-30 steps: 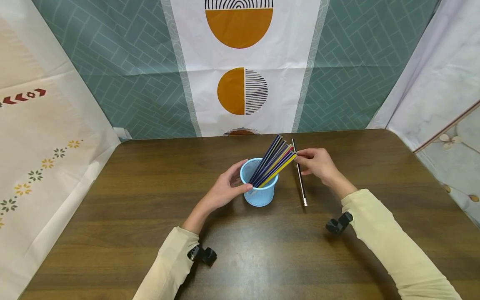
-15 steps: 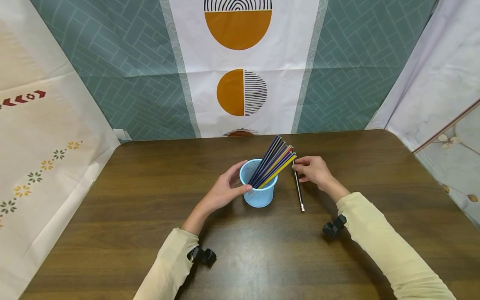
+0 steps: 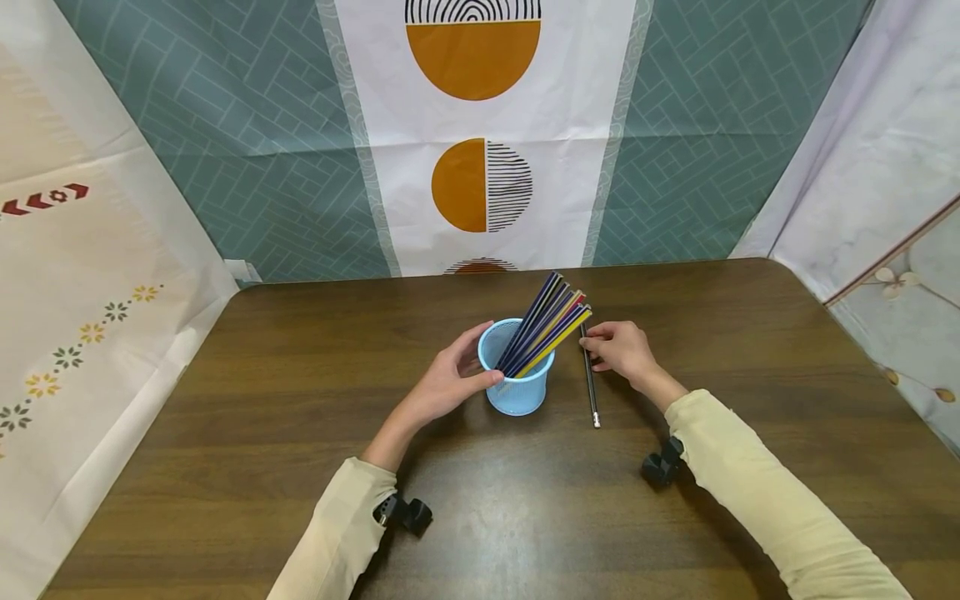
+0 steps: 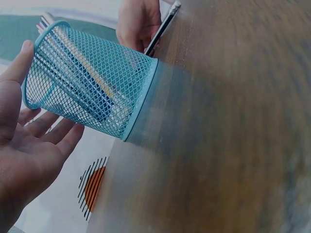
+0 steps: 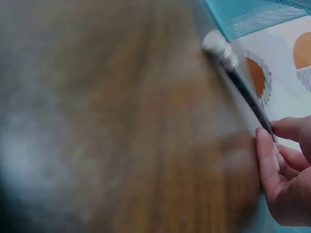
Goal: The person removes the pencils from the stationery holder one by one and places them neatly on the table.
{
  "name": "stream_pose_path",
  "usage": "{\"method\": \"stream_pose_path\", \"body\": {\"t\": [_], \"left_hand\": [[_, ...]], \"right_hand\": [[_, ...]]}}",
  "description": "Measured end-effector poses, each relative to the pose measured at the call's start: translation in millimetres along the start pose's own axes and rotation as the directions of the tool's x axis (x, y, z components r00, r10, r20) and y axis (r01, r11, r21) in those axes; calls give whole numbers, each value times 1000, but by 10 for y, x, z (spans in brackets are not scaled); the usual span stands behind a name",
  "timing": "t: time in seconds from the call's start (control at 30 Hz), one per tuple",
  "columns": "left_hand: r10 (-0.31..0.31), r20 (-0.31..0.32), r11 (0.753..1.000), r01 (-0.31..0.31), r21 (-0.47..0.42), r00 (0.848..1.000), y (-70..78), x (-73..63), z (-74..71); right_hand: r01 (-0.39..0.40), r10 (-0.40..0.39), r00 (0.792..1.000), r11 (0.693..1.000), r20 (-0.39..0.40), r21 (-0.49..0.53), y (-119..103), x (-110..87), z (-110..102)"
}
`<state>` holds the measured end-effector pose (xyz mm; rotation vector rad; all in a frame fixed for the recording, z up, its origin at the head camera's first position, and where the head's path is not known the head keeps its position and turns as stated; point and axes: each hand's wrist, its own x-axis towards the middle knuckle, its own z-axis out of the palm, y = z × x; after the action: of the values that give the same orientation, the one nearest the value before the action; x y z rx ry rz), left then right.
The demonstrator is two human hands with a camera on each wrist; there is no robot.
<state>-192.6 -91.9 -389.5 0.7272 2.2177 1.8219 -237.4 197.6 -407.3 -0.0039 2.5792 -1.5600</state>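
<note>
Right hand (image 3: 621, 348) pinches black pencil (image 3: 590, 382), long axis running fore-and-aft | I see blue cup (image 3: 517, 398) just left of that hand, loosely gripped by my left hand (image 3: 446, 385)

From the near side, a way to the blue mesh cup (image 3: 517, 395) is being offered across bare tabletop (image 3: 487, 542) between the forearms. That lane is being narrowed by two black wrist cameras (image 3: 411, 514), jutting inward from the sleeves (image 3: 341, 521). The cup's left side is being blocked by the left hand (image 3: 450, 377), curved around it. The mouth is being partly obstructed by a pencil bundle (image 3: 546, 329), slanting out over the right rim. The slim gap right of the cup is being bordered by a dark pencil (image 3: 591, 390), pinched by the right hand (image 3: 622, 352). Outside each forearm, wide passage is being allowed.
</note>
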Motion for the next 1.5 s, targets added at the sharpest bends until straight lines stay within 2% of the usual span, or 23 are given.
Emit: {"method": "stream_pose_path", "body": {"t": [0.43,0.8,1.07,1.5], "left_hand": [[11,-5,1000,-11,22,1000,0,-8,-6],[4,0,1000,-4,-8,1000,-11,1,12],[6,-1,1000,-6,22,1000,-5,0,-3],[10,0,1000,-10,1,1000,-7,1,9]], "right_hand": [[29,-30,999,998,-17,-60,29,-15,18],[36,-37,999,997,-11,-71,42,-11,18],[33,-34,999,996,-11,-79,21,-5,3],[29,-31,998,999,-46,-29,55,18,-7]]}}
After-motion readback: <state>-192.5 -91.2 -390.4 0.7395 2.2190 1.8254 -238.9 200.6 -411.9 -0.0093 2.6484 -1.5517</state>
